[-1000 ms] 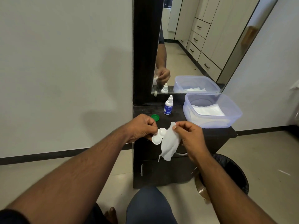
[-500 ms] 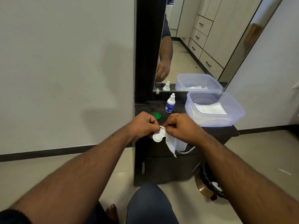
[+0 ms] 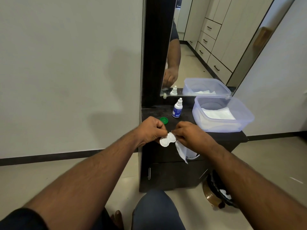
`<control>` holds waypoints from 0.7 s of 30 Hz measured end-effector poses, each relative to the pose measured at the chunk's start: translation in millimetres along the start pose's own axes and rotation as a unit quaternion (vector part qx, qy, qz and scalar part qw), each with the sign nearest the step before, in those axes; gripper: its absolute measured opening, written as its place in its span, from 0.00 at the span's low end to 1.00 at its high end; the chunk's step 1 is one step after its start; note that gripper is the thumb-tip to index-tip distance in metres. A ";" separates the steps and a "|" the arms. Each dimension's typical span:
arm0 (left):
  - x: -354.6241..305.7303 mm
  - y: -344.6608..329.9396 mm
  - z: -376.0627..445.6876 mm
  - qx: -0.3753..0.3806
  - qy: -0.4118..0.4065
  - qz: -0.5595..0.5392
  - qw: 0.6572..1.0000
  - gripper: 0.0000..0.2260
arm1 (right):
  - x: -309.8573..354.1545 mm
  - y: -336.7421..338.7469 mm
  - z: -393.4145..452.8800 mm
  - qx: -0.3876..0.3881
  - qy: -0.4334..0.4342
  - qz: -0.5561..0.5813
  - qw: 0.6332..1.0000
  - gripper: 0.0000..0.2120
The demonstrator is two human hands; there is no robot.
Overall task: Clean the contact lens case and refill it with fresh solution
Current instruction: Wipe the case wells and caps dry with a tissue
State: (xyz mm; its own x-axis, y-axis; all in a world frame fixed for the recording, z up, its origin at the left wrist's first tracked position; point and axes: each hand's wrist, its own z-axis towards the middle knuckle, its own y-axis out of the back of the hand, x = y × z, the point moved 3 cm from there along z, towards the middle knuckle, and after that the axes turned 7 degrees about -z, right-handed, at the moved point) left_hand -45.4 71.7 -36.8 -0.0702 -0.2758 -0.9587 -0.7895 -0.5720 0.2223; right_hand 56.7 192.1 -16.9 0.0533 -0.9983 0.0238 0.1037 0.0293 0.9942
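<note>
Dark counter (image 3: 221, 136) under mirror, frame center: solution bottle (image 3: 177, 108), green cap (image 3: 164, 120), tissue tub (image 3: 222, 113) unchanged. Left hand (image 3: 150, 131) grip pinches lens case (image 3: 167, 139) just below center; right hand (image 3: 189, 134) grip holds tissue (image 3: 181, 149), since 0.5 s ago shifted onto the case's right well.

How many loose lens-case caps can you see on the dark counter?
1: a green cap lies on the counter, just left of the solution bottle and behind the left hand. A second cap may be hidden behind the hands.
</note>
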 end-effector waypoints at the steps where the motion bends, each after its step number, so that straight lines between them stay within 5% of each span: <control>1: 0.1 0.0 0.3 0.000 0.000 0.000 1.000 0.04 | -0.8 0.8 -0.6 0.004 -0.002 -0.011 1.000 0.12; 21: -1.0 0.7 -0.8 -0.002 0.006 0.012 1.000 0.06 | 4.4 1.0 -4.1 -0.027 0.000 0.011 1.000 0.14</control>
State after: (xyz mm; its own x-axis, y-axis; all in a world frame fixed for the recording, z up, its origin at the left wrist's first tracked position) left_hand -45.4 71.0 -35.5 -0.0813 -0.2982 -0.9510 -0.7853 -0.5684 0.2454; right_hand 61.1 187.9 -16.2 0.0555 -0.9974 0.0460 0.1564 0.0542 0.9862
